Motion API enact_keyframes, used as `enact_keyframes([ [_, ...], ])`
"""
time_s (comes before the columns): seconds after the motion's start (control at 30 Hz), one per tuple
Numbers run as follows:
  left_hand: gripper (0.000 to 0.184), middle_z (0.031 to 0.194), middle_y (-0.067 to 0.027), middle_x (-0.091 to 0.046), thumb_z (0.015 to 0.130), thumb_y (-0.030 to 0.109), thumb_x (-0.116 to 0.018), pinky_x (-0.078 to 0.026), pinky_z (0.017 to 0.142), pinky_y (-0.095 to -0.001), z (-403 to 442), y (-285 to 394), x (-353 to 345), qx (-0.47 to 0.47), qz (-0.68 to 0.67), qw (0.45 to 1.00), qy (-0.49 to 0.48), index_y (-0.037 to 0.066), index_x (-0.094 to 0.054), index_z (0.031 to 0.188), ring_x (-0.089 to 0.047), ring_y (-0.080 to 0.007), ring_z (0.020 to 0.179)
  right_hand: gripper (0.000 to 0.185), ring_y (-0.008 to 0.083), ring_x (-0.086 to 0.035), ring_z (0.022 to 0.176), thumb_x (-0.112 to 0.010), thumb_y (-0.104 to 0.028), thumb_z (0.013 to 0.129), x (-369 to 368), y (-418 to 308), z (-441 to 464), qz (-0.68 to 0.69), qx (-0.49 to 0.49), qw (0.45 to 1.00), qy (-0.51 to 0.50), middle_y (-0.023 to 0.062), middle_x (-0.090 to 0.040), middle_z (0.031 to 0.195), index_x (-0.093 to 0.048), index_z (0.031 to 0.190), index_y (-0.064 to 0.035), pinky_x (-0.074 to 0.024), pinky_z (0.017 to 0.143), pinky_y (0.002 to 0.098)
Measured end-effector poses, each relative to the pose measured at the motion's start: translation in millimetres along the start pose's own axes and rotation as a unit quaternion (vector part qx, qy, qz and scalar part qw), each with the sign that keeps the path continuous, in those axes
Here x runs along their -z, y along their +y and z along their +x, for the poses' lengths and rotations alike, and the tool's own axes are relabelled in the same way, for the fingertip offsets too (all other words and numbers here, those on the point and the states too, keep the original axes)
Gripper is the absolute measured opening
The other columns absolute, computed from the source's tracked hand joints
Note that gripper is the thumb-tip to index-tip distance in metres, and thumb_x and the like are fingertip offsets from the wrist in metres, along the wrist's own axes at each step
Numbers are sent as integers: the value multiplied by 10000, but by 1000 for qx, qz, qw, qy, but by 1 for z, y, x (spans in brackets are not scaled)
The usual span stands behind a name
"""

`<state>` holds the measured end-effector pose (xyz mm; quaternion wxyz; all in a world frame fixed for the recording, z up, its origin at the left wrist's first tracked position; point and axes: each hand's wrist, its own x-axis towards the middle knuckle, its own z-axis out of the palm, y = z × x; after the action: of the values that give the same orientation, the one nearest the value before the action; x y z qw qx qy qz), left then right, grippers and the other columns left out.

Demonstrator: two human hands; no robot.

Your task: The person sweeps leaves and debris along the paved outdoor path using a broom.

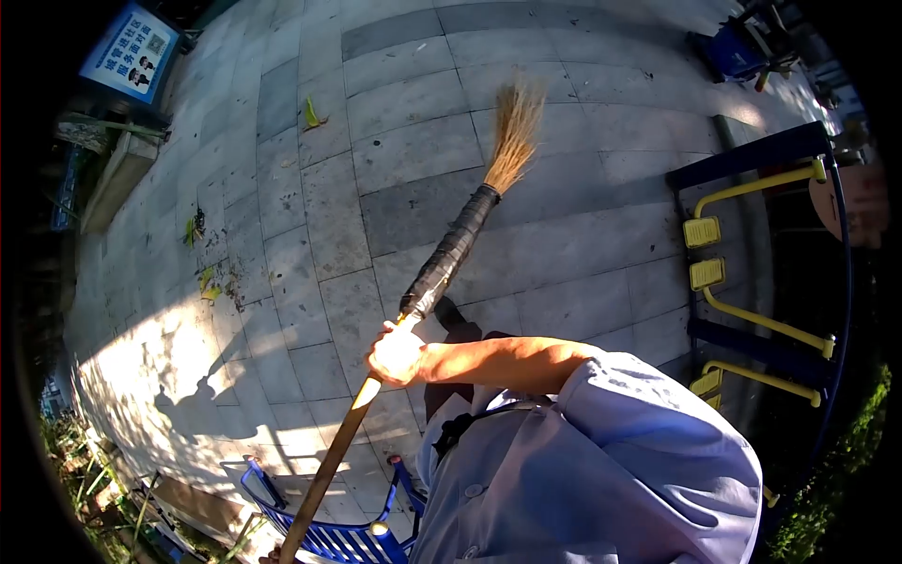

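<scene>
A long broom (451, 249) runs diagonally through the view, its straw bristles fanned out at the upper middle and black wrapping below them. My right hand (396, 355) is closed around the wooden handle just under the wrapping, with the forearm reaching in from the right. At the bottom left edge, a small part of my left hand (271, 557) shows around the handle's far end; the rest of it is cut off. The bristles are over grey paving (404, 150). Yellow-green leaves (312, 114) and dark debris (225, 273) lie left of the broom.
Blue exercise equipment with yellow pedals (707, 274) stands at the right. A blue slatted bench (329, 540) is at the bottom, near the handle. At the top left are a sign board (132, 52) and a stone block (120, 179). A blue object (738, 54) stands top right.
</scene>
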<state>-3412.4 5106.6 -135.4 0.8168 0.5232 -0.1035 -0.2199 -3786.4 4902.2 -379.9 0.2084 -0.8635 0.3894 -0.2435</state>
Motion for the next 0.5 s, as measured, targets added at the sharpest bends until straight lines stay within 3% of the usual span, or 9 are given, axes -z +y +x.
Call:
enact_keyframes([
  [0.03, 237, 721, -23, -520, 866, 240, -544, -400, 879, -399, -1, -44, -11, 79, 31, 995, -55, 84, -498, 694, -538, -223, 806, 144, 255, -599, 630, -622, -211, 618, 22, 31, -26, -26, -45, 998, -34, 90, -578, 645, -561, 673, -92, -458, 757, 465],
  [0.07, 295, 762, -25, -523, 913, 278, -537, -367, 972, -417, -3, -76, -25, 157, 62, 980, -109, 80, -481, 701, -528, -232, 867, 126, 265, -608, 701, -631, -187, 626, 40, 67, -49, -3, -140, 979, -150, 93, -589, 679, -565, 681, -94, -435, 798, 473],
  [0.1, 304, 755, -36, -550, 917, 256, -535, -395, 919, -404, -52, -114, -88, 166, 50, 937, -303, 77, -494, 674, -554, -220, 813, 122, 311, -636, 723, -572, -178, 709, 62, 99, -78, 8, -208, 965, -161, 132, -626, 688, -608, 741, -65, -390, 955, 487],
  [0.17, 188, 781, -72, -551, 874, 153, -563, -411, 883, -408, -112, -179, -160, 194, 60, 902, -382, 71, -482, 726, -556, -234, 822, 168, 311, -630, 856, -643, -167, 691, 111, 163, -140, -14, -283, 940, -188, 128, -648, 797, -632, 836, -83, -402, 900, 474],
  [0.23, 124, 780, -70, -543, 801, 87, -577, -405, 938, -461, -176, -238, -203, 270, 16, 888, -373, 65, -465, 753, -566, -268, 835, 179, 311, -615, 855, -681, -187, 677, 138, 229, -213, -36, -333, 933, -135, 118, -642, 794, -619, 812, -87, -420, 817, 431],
  [0.3, 91, 798, -90, -552, 787, 74, -587, -388, 973, -498, -242, -277, -246, 282, 41, 840, -461, 35, -508, 807, -579, -284, 850, 174, 307, -602, 880, -683, -205, 700, 182, 278, -260, -52, -385, 902, -189, 102, -640, 831, -615, 814, -93, -421, 794, 412],
  [0.33, 75, 800, -105, -566, 793, 60, -583, -387, 970, -512, -276, -288, -262, 281, 78, 842, -453, 22, -521, 812, -592, -303, 877, 176, 311, -605, 856, -678, -226, 713, 190, 302, -284, -52, -411, 891, -184, 99, -637, 802, -611, 807, -93, -418, 797, 419],
  [0.4, 76, 818, -128, -582, 798, 52, -588, -391, 962, -522, -323, -297, -270, 261, 68, 841, -470, 13, -524, 809, -598, -317, 905, 150, 316, -605, 835, -664, -213, 719, 195, 344, -311, -47, -375, 904, -200, 96, -633, 782, -603, 794, -98, -426, 781, 421],
  [0.5, 191, 832, -189, -597, 829, 135, -631, -433, 938, -514, -357, -277, -269, 182, 112, 882, -420, -6, -514, 774, -617, -342, 889, 133, 312, -590, 820, -661, -152, 672, 180, 365, -301, -30, -296, 942, -154, 91, -615, 786, -593, 776, -106, -416, 778, 415],
])
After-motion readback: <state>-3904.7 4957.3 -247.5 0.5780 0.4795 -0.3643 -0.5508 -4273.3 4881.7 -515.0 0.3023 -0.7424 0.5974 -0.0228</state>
